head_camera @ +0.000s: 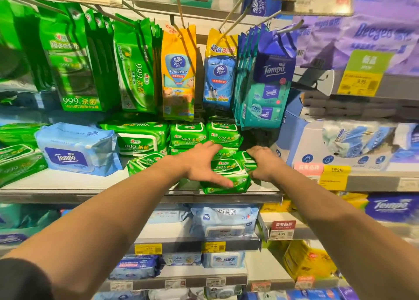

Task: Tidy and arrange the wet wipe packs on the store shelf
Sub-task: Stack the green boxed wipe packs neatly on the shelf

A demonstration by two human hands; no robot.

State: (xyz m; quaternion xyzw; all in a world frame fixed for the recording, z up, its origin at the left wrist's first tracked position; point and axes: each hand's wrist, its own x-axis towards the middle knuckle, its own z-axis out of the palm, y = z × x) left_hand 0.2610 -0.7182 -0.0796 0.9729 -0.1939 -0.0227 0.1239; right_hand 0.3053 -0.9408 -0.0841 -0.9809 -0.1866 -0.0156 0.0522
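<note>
A small green plastic wet wipe pack point(226, 175) with a white-edged flap and white "999" lettering is held between both hands at the front edge of the grey metal shelf point(90, 186). The left hand point(201, 163) is laid over its left side with the fingers spread and fairly straight, the thumb stretched along the lower front. The right hand point(263, 163) is curled round the pack's right end, where a second green pack appears to be pressed against it, though this is hard to make out. Matching green packs are stacked just behind point(206, 134). The pack's underside and back are hidden, its small print is blurred, and the right fingertips are concealed behind the wrapping
</note>
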